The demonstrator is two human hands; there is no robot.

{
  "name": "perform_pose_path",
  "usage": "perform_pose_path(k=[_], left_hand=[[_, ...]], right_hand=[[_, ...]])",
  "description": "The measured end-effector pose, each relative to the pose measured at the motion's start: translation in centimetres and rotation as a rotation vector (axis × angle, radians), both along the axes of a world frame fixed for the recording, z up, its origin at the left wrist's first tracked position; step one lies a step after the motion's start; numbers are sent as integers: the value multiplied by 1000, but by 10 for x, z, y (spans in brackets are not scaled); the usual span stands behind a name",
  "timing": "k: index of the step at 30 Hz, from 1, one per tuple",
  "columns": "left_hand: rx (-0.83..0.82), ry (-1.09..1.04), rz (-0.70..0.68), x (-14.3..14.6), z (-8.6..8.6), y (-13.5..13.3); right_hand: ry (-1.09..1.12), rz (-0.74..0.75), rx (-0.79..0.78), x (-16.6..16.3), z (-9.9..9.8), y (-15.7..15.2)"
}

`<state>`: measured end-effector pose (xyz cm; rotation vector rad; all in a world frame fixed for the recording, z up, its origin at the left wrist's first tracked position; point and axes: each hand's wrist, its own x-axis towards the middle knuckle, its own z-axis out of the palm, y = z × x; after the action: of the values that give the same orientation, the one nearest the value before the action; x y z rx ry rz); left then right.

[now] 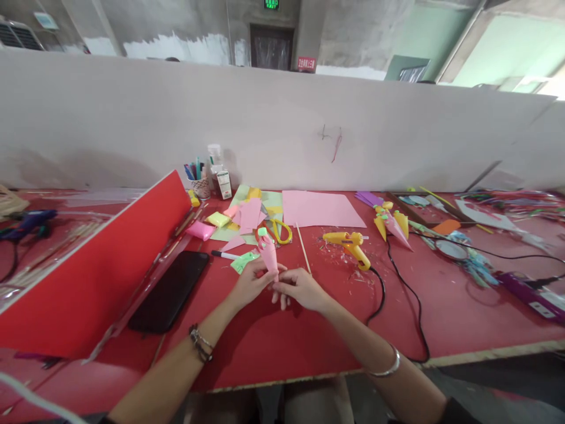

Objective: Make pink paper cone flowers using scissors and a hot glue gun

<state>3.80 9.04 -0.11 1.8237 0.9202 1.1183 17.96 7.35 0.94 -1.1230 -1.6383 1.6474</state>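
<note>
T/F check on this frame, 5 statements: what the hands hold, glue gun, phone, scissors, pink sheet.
1. Both hands, left hand and right hand, hold the pink paper cone. True.
2. The yellow glue gun is in the right hand. False: it lies on the red table.
3. The black phone lies left of the hands. True.
4. The scissors have blue handles. False: yellow.
5. The pink sheet lies flat beyond the hands. True.

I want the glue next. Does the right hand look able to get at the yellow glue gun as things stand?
Probably yes. The glue gun rests on the red table just beyond the right hand, with only scraps between. But both hands hold the pink paper cone, so that grip must loosen first.
</note>
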Motion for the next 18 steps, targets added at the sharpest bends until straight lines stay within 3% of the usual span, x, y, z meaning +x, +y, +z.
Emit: perform_pose_path(k=[6,12,16,18], left_hand=[[136,3,10,-1,1,0],[152,-109,-58,-3,-6,0],[117,-133,-87,-3,-7,-1],[96,-133,-96,-3,-7,-1]], right_hand=[[-65,-54,129,6,1,0],[-305,-178,489,30,32,-13],[-318,-429,502,63,53,-21],[-252,-644,482,87,58,-20]])
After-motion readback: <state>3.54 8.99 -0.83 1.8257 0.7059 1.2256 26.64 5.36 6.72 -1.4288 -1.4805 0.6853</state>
